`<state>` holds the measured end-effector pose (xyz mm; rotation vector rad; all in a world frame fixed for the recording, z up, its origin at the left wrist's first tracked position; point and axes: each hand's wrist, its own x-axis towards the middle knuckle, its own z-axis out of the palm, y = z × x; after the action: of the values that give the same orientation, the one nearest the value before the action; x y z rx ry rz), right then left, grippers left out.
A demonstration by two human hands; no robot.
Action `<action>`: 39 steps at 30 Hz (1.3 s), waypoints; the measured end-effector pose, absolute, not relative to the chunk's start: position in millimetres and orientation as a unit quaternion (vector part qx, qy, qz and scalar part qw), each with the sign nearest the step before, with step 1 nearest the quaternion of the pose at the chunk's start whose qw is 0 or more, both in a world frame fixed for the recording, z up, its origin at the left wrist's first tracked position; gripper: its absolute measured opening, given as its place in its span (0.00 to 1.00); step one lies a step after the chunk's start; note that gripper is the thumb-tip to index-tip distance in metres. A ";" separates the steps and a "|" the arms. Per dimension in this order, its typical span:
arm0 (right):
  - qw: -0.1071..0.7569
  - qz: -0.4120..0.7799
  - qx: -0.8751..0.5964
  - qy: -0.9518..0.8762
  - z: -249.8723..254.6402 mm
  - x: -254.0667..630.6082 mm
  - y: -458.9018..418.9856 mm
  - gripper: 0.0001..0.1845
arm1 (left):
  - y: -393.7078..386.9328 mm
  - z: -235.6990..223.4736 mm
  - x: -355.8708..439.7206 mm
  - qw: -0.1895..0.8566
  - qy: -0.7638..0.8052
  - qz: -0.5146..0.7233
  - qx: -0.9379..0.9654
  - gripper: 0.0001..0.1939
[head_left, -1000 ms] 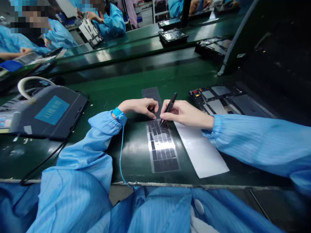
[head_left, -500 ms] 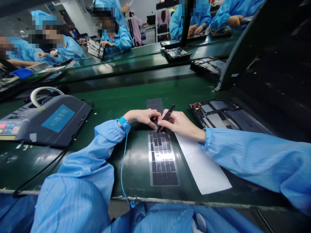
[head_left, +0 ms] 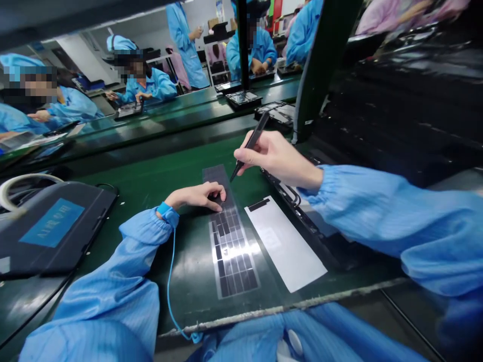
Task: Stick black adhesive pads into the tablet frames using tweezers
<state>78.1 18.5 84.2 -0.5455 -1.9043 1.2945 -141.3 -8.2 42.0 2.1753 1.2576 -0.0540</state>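
Note:
My right hand (head_left: pixel 269 156) grips a pair of black tweezers (head_left: pixel 251 143), raised above the bench with the tips pointing down and left. Beneath my left hand (head_left: pixel 199 195) lies a long clear sheet of black rectangular stickers (head_left: pixel 237 274); the fingers are bent and rest on it, thumb and forefinger apart. Several stickers are gone from its middle rows. To the right is a white sheet (head_left: pixel 292 256) with a black strip (head_left: pixel 259 204) along its top edge. My right forearm partly covers an opened laptop chassis (head_left: pixel 290 196).
A dark grey box (head_left: pixel 56 231) with a blue label stands at left, its cable trailing forward. A blue wrist cord (head_left: pixel 171 281) runs from my left wrist to the bench edge. Beyond the green bench, co-workers in blue handle device parts; a dark upright panel (head_left: pixel 320 65) rises at right.
My right hand has lifted off the sticker sheet with the tweezers, moving up and right. My left hand stays on the sheet. The view has turned right, and the whole white sheet now shows.

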 end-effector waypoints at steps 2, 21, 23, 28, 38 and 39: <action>0.359 0.491 -0.229 -0.760 84.6 86.5 21.5 0.13 | -7.7 43.1 -140.6 0.315 0.483 -0.026 0.816 0.15; 0.260 0.448 -0.256 -0.816 17.8 41.7 6.3 0.09 | -0.9 34.0 -143.9 0.376 0.454 0.014 0.808 0.15; 0.257 0.447 -0.261 -0.816 16.6 41.4 6.8 0.09 | -1.1 34.5 -143.8 0.379 0.454 0.015 0.806 0.15; 0.264 0.427 -0.263 -0.824 13.1 38.5 6.5 0.08 | -1.8 36.1 -141.7 0.376 0.465 0.006 0.801 0.16; 0.369 0.478 -0.220 -0.766 91.1 105.5 24.7 0.11 | -9.0 45.4 -133.4 0.335 0.522 0.003 0.785 0.14; 0.361 0.464 -0.245 -0.771 92.5 120.1 26.2 0.12 | -11.7 47.4 -125.4 0.311 0.553 0.023 0.772 0.14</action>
<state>120.1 26.2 92.5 -0.6314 -1.9856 1.1951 -125.4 -11.7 47.4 2.0379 1.4608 0.0604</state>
